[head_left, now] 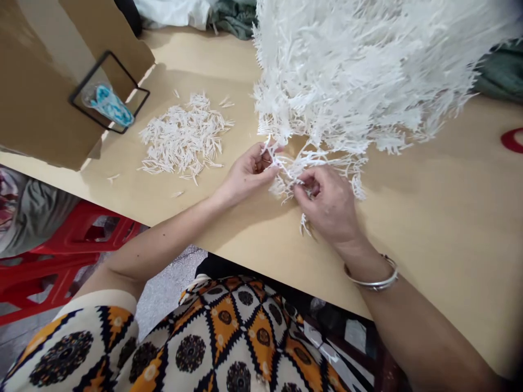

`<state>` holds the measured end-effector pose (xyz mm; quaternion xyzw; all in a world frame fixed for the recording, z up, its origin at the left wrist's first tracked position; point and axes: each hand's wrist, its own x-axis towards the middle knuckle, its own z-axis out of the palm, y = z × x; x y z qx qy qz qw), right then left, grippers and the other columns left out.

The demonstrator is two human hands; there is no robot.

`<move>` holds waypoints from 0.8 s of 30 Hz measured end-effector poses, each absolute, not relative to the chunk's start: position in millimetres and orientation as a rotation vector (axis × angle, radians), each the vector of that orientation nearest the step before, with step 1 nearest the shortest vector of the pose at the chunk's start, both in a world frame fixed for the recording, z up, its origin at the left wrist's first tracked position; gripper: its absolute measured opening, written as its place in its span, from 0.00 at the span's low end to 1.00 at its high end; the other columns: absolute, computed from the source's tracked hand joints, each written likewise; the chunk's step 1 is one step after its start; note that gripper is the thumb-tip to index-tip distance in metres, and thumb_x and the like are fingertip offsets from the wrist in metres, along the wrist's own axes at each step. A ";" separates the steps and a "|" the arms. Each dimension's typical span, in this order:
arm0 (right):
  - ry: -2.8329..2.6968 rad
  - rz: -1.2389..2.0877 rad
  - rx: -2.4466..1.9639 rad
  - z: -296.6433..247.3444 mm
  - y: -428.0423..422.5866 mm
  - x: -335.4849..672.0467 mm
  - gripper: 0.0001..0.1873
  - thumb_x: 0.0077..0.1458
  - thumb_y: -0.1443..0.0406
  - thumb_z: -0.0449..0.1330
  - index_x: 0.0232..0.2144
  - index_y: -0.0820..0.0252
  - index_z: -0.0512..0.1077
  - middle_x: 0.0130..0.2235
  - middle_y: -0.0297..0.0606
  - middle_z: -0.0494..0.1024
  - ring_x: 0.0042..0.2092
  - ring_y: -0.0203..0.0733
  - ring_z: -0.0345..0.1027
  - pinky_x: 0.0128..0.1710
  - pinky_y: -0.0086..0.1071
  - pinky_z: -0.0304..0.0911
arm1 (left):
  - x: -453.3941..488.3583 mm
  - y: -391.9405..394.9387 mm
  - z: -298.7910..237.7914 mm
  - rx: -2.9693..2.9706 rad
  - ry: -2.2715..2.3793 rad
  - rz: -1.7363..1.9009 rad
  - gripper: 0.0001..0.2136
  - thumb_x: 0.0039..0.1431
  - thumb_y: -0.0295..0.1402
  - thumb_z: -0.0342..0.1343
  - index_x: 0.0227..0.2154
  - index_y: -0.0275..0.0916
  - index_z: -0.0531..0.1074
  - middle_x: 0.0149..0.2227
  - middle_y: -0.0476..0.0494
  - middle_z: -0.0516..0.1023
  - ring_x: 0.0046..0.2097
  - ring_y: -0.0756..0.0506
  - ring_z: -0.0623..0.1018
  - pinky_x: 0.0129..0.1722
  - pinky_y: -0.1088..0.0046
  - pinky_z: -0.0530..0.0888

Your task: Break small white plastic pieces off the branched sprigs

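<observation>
My left hand (254, 173) is closed, thumb and fingers pinching the left end of a white branched plastic piece (292, 169). Across from it, my right hand (327, 201) is closed on the same branched piece, with a few strands showing below the fingers. Just beyond both hands rises a large heap of white branched plastic pieces (359, 76), its near edge almost touching them. Left of my left hand lies a smaller pile of short white plastic sprigs (186, 136), loose on the table.
A cardboard box (49, 81) stands at the left, by a black wire frame (139, 103) and a clear cup (108, 106) with blue-and-white contents. Red stools (81, 234) are below the table's left edge. A red ring-shaped object (510, 140) lies at the far right of the table (429, 218).
</observation>
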<state>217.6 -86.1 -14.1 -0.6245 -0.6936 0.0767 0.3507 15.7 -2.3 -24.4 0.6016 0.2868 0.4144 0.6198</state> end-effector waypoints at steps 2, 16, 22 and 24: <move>-1.755 0.173 -1.643 -15.0 -83.7 228.3 0.05 0.56 0.69 0.61 0.35 0.54 0.71 0.35 0.36 0.78 0.35 0.44 0.68 0.42 0.41 0.62 | 11.3 3.0 -21.0 1.312 0.626 0.938 0.21 0.63 0.32 0.66 0.58 0.41 0.72 0.46 0.47 0.79 0.42 0.52 0.78 0.46 0.74 0.76; -1.684 0.009 -1.362 9.2 -104.9 238.5 0.27 0.56 0.60 0.64 0.58 0.48 0.66 0.54 0.49 0.66 0.61 0.66 0.67 0.55 0.60 0.70 | 9.3 0.0 -16.6 1.402 0.605 0.751 0.24 0.64 0.35 0.72 0.59 0.41 0.71 0.47 0.46 0.81 0.47 0.49 0.85 0.53 0.72 0.83; -1.817 -0.040 -1.405 13.0 -109.6 220.7 0.17 0.64 0.53 0.68 0.52 0.49 0.73 0.52 0.48 0.73 0.60 0.65 0.70 0.64 0.66 0.62 | 14.7 -7.9 -17.6 1.424 0.578 0.703 0.24 0.60 0.32 0.74 0.56 0.40 0.73 0.43 0.51 0.77 0.40 0.54 0.82 0.45 0.77 0.81; -1.829 0.063 -1.483 5.7 -105.1 217.5 0.11 0.65 0.53 0.67 0.44 0.51 0.76 0.48 0.46 0.77 0.58 0.63 0.71 0.64 0.65 0.62 | 15.6 -11.4 -17.8 1.462 0.563 0.685 0.23 0.60 0.33 0.73 0.56 0.40 0.74 0.43 0.51 0.77 0.37 0.56 0.81 0.41 0.78 0.79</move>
